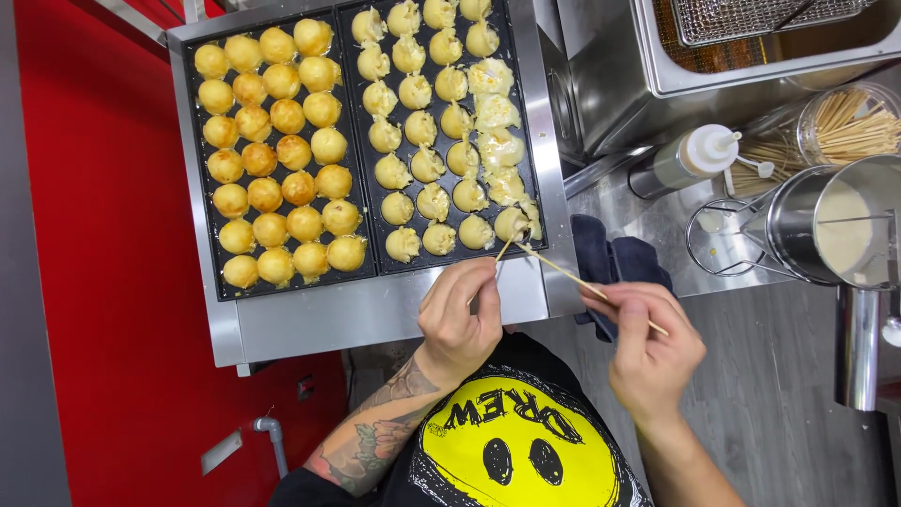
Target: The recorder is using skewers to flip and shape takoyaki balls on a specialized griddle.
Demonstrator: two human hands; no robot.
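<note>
Skewers meet at the lower right corner of the griddle (375,314), a steel-framed cooker that fills the upper middle of the frame and carries two dark moulded plates side by side. We see our left hand (458,319) low in the centre, fingers pinched shut around a short wooden skewer (505,248) whose tip angles up toward the last dough ball (511,223) in the bottom row of the right-hand plate. Our right hand (648,338), further right and lower, is closed on a long wooden skewer (587,285) that runs up and left, its point touching that same ball. The browned balls (277,155) on the left plate are round and golden, while the pale balls (422,127) on the right plate are lighter, and the rightmost column there looks ragged and half-formed. Just right of the griddle, a dark blue cloth (601,258) lies on the steel counter (671,230), partly under our right hand. Further toward the upper right stand a squeeze bottle (690,158) lying on its side, a clear jar of skewers (845,127), and a metal batter dispenser (835,230) holding pale batter. A fryer basket (751,17) sits at the top right edge. Down the left side runs a red wall (103,282).
</note>
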